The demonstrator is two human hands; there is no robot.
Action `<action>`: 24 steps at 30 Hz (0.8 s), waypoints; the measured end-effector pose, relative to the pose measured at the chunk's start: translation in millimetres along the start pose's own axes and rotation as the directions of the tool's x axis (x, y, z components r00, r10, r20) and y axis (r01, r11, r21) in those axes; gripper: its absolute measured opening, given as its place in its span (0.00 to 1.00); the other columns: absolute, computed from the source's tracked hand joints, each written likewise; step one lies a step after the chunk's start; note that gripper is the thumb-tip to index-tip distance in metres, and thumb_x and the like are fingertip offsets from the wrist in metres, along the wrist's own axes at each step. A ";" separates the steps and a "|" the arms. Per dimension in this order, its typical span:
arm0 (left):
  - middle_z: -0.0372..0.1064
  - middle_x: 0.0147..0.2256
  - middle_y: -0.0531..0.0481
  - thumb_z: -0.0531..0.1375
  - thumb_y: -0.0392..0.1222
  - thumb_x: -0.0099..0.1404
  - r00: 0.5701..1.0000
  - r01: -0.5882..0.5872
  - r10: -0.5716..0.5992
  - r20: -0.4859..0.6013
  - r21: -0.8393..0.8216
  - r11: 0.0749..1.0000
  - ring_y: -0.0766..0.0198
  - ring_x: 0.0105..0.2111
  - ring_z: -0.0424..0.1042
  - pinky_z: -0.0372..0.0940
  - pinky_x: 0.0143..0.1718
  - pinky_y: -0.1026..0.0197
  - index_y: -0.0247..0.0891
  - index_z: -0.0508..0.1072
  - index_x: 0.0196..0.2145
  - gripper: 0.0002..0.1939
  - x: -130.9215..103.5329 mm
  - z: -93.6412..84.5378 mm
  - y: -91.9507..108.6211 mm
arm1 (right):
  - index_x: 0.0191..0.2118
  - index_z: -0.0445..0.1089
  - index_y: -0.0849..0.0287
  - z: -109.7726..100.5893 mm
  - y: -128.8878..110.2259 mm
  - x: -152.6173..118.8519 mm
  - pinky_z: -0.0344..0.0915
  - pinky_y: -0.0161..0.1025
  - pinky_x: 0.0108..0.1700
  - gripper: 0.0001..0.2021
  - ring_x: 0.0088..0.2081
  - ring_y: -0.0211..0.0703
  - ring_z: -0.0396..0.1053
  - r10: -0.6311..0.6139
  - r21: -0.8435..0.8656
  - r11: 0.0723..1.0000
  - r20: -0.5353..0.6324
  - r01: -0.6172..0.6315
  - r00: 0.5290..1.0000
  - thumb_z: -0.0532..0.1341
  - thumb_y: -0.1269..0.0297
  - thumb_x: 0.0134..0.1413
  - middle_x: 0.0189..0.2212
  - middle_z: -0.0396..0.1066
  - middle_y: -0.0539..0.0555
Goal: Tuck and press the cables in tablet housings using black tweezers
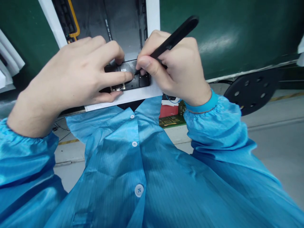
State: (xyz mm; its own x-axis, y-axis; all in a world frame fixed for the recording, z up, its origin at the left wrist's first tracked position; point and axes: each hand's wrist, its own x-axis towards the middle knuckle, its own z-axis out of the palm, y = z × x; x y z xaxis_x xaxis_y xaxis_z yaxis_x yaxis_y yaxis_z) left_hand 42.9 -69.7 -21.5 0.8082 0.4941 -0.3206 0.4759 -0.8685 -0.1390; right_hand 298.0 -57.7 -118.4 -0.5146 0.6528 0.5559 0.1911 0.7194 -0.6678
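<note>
A flat black phone-sized electronic module (133, 83) with small exposed circuitry and a white label lies at the near edge of the white-bordered work surface. My left hand (83, 71) holds it from the left, the index finger pressed on its top and the thumb along its near edge. In my right hand (169, 65), a slim black pen-shaped tool (179, 33) is gripped like a pen. Its tip points down at the module close to my left index fingertip; whether it touches cannot be made out.
Beyond my hands lies a larger dark device casing (123, 28) with an orange flex cable (76, 22) at its left. Green mat (228, 34) covers the bench. A round black stool seat with holes (253, 91) stands at right, and a green circuit board (172, 121) is below the bench edge.
</note>
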 end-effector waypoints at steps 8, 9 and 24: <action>0.62 0.59 0.39 0.33 0.64 0.84 0.999 0.041 -0.039 0.032 -0.062 0.997 0.44 0.55 0.73 0.74 0.50 0.43 0.43 0.74 0.65 0.39 0.8 2.9 -1.6 | 0.40 0.72 0.54 -2.6 -3.0 0.7 0.78 0.47 0.50 0.13 0.45 0.49 0.81 -0.027 -0.023 0.999 0.014 0.028 1.000 0.55 0.62 0.81 0.40 0.82 0.56; 0.62 0.58 0.39 0.34 0.64 0.84 1.000 0.022 -0.022 0.010 -0.043 0.999 0.45 0.53 0.73 0.74 0.48 0.43 0.42 0.74 0.64 0.38 0.4 3.4 -1.8 | 0.40 0.72 0.53 -1.8 -2.1 0.4 0.78 0.46 0.49 0.14 0.45 0.48 0.81 -0.035 -0.031 0.999 0.007 0.035 0.999 0.54 0.60 0.81 0.40 0.82 0.55; 0.62 0.58 0.39 0.35 0.62 0.85 0.999 -0.011 0.008 -0.040 -0.070 0.998 0.47 0.53 0.73 0.74 0.48 0.46 0.40 0.73 0.64 0.36 -2.7 5.3 -4.2 | 0.40 0.73 0.54 1.5 -0.1 0.1 0.79 0.44 0.49 0.14 0.45 0.45 0.81 -0.062 -0.026 0.998 -0.032 0.061 0.998 0.56 0.59 0.81 0.40 0.82 0.54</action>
State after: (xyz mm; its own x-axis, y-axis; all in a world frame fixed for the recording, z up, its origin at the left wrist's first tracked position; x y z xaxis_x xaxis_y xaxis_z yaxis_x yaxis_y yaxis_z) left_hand 36.9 -67.5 -25.0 0.8253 0.4879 -0.2841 0.4898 -0.8691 -0.0698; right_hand 296.7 -58.1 -119.1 -0.4981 0.6144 0.6119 0.1815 0.7639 -0.6193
